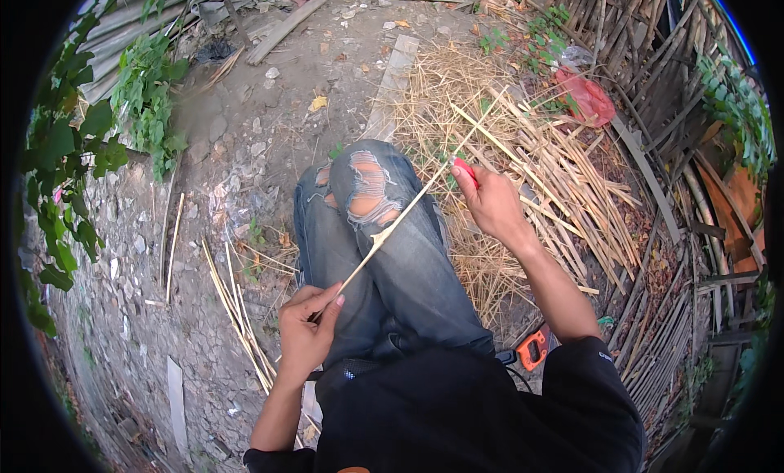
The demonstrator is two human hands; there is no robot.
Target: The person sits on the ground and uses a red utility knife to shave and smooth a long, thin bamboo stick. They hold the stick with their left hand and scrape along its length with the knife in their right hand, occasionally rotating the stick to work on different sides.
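Observation:
A long, thin bamboo strip (408,207) slants across my lap, over the torn blue jeans. My left hand (305,327) pinches its near end between thumb and fingers. A pale curl of shaving or a rough knot (378,240) sticks out partway along the strip. My right hand (494,202) is closed round a red handle (465,167), probably a knife's, held against the far part of the strip beyond my knee. The blade is too small to make out. Past that hand the strip's far end reaches over the straw-coloured shavings (441,89).
Many split bamboo strips (588,203) lie heaped to my right. Several thin strips (237,318) lie on the ground to my left. An orange-handled saw (532,350) is beside my right hip. A red plastic bag (584,97) and a stick fence (653,56) stand far right.

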